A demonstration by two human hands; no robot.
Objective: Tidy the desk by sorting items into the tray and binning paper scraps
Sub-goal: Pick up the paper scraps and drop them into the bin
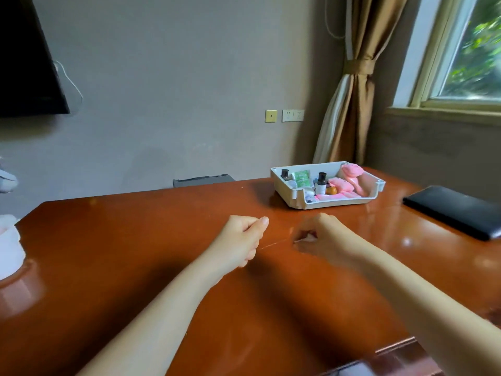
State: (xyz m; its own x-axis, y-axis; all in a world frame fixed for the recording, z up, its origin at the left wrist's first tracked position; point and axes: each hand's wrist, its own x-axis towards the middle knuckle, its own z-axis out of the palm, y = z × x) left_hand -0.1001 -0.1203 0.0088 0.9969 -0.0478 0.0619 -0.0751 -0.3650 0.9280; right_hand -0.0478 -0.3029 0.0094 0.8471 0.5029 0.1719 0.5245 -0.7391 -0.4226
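- Tabletop of glossy brown wood point(135, 253) lies beneath both hands.
- Left grip point(242, 236) is curled closed, nothing visible inside.
- Right grip point(322, 236), blurred, pinches a small white paper scrap point(307, 236).
- White plastic tray point(282, 192), holding bottles point(321, 181) and pink items point(341, 184), stands beyond, well apart.

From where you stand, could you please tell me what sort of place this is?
Probably a hotel room: a white tray of small toiletry bottles on a glossy wooden desk, a dark wall-mounted screen, and a tied-back curtain beside the window.
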